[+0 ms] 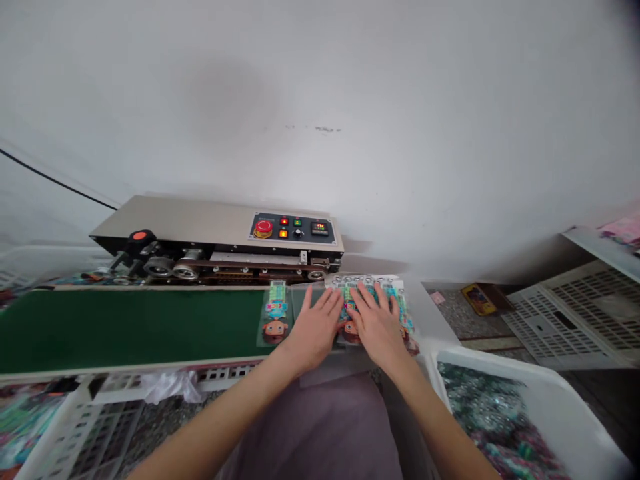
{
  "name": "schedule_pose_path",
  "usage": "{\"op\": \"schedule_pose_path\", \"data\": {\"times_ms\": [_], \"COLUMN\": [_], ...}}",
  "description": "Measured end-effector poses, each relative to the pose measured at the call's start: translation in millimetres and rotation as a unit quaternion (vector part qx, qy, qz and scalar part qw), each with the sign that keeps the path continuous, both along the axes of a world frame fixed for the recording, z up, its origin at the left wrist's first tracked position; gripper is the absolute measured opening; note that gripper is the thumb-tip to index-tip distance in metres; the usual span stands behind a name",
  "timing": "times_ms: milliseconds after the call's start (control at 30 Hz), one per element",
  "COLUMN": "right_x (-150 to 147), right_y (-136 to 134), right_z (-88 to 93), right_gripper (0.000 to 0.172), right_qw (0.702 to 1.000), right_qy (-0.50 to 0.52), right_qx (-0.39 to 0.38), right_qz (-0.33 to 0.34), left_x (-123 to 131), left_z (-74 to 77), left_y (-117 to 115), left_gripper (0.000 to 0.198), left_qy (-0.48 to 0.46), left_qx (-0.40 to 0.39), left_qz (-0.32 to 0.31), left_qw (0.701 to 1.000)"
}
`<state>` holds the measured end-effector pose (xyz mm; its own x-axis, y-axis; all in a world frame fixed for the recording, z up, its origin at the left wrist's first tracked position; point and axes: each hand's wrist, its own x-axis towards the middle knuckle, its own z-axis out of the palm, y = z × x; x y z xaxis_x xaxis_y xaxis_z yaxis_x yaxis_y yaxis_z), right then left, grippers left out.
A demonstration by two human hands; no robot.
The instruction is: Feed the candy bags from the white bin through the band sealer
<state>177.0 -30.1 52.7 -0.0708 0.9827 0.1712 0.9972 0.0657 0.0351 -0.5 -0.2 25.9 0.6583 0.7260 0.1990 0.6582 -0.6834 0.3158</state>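
Observation:
My left hand [316, 328] lies nearly flat, fingers stretched, at the right end of the green conveyor belt [190, 323]. Part of a clear plastic bag shows beneath it. Close beside it, my right hand [379, 327] rests with fingers spread on a row of overlapping clear bags [404, 313] with colourful contents; my palm and fingers cover much of them. One more bag [275, 313], showing a cartoon face and a green upper part, lies on the belt left of my left hand, apart from it. Neither hand is closed around anything.
A band sealing machine [210, 223] with a red stop button [263, 229] and lit switches stands behind the belt. To the right is a white bin [555, 400] of shiny packets. A plastic crate [560, 327] lies farther right. Another crate [100, 427] sits below the belt.

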Motion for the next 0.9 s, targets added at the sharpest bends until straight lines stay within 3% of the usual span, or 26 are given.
{"op": "schedule_pose_path", "data": {"times_ms": [67,200,400,600,767,900], "right_x": [1,-7,-28,-8,1,-3], "right_y": [-1,3,17,8,0,1], "right_z": [-0.7,0.6,7.6,9.7,2.2,-0.9], "right_gripper": [0.045,0.045,0.051,0.047,0.043,0.043], "right_qw": [1.0,1.0,0.999,1.0,0.999,0.999], "right_qy": [-0.007,-0.016,0.026,0.004,-0.029,-0.038], "right_qx": [0.009,0.003,-0.012,0.004,-0.013,-0.009], "right_qz": [-0.002,-0.005,0.032,-0.005,-0.003,-0.013], "left_x": [3,-5,-15,-2,11,22], "left_z": [-6.6,-14.1,-3.0,-4.9,-14.8,-10.5], "left_y": [1,1,0,2,-5,-14], "left_gripper": [0.051,0.052,0.047,0.049,0.054,0.055], "left_qy": [-0.006,-0.014,-0.071,-0.041,0.0,0.021], "left_qx": [-0.018,-0.031,-0.042,-0.002,0.01,0.015], "left_qz": [-0.022,-0.005,0.059,-0.049,0.043,0.132], "left_qw": [1.0,0.999,0.995,0.998,0.999,0.991]}}
